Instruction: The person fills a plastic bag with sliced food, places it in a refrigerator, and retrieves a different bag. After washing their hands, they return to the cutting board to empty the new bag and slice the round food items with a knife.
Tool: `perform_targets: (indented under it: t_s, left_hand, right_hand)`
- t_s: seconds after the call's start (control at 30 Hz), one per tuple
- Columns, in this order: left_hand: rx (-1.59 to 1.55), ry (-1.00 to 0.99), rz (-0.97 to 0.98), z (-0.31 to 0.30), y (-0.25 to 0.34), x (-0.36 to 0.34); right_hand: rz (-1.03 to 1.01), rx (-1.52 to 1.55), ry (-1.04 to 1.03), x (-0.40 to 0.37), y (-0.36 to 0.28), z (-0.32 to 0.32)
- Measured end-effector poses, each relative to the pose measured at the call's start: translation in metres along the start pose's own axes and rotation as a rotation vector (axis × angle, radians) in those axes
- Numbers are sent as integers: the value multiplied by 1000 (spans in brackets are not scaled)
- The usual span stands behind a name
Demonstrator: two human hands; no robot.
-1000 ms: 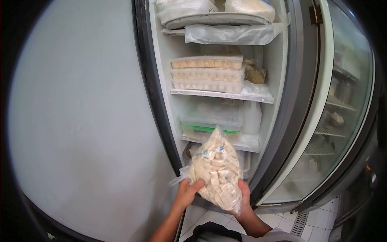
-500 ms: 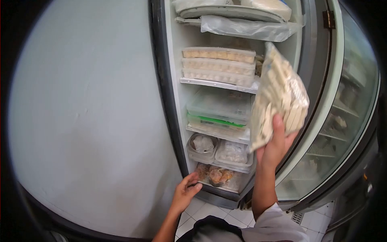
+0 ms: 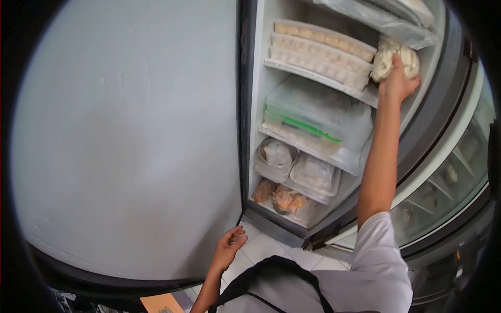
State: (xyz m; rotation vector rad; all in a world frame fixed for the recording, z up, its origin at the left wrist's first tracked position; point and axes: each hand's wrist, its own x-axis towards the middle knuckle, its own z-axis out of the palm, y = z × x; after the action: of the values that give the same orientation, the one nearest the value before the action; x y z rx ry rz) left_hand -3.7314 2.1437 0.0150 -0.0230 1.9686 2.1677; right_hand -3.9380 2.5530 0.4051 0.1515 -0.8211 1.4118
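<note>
A clear plastic bag of pale, stick-shaped food (image 3: 390, 56) lies at the right end of the upper shelf, inside the upright freezer. My right hand (image 3: 398, 82) grips its near end, thumb on top; the far end is hidden. Immediately left of the bag stands a stack of clear containers (image 3: 321, 51) filled with rows of pale round pieces. My left hand (image 3: 229, 248) hangs low in front of the cabinet's bottom edge, holding nothing, its fingers loosely bent and apart.
A large grey door (image 3: 130, 146) stands open on the left, a glass-fronted cabinet (image 3: 443, 193) on the right. Lower shelves hold a green-edged container (image 3: 313, 122), tubs of bagged food (image 3: 313, 175) and orange-brown bags (image 3: 287, 199). Plastic-wrapped items hang over the upper shelf's front.
My right hand has carried the bag up and inward, from in front of the cabinet onto the upper shelf. My left hand has dropped away from the bottom shelf. The view has shifted.
</note>
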Motion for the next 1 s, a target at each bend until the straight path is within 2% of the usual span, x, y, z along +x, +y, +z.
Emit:
perform_targets:
  t_s: [0.13,0.2,0.27,0.3,0.33,0.37,0.4,0.47,0.53,0.63,0.67,0.7,0.73,0.77,0.8,0.83,0.9,1.0]
  left_hand:
    - [38,52,-44,-5,-24,-2]
    - [65,84,-70,-4,-25,-2]
    - [32,96,-83,-3,-28,-1]
    - [14,98,-74,0,-29,3]
    - [23,105,-68,-1,-29,5]
    - [34,106,-68,-1,-29,2]
    - [33,105,-56,1,-30,5]
    - [-9,110,-85,3,-35,5]
    - [25,103,-95,5,-33,10]
    - [43,76,-112,6,-37,16]
    - [46,82,-111,5,-36,16]
    - [47,87,-113,5,-34,14]
    - [47,99,-108,5,-32,16]
    - [44,110,-109,5,-32,16]
    - [46,116,-114,5,-31,15]
    - [49,114,-115,4,-30,16]
    - [49,111,-141,7,-26,13]
    - [29,121,-145,11,-30,14]
  right_hand:
    - [36,-148,22,54,37,11]
    - [46,-52,41,81,70,21]
    - [76,-446,105,101,101,26]
    - [125,-786,-320,192,158,1]
    - [-28,-1134,-869,273,208,-21]
    - [-229,-1194,-1290,349,255,-41]
    - [184,-914,-1143,350,251,-37]
    - [839,-293,-649,345,235,-30]
    - [540,-421,-530,255,169,-23]
    - [-110,-378,-314,-6,20,-45]
    - [-127,-241,-328,-62,-1,-61]
    - [-14,-139,-362,-106,-9,-82]
    - [-41,-202,-603,-147,-6,-105]
    - [166,-275,-605,-209,-7,-114]
    - [305,-491,-795,-243,19,-135]
    - [432,-553,-995,-270,35,-142]
    - [386,-798,-1049,-295,88,-170]
    - [138,-1042,-1075,-306,155,-224]
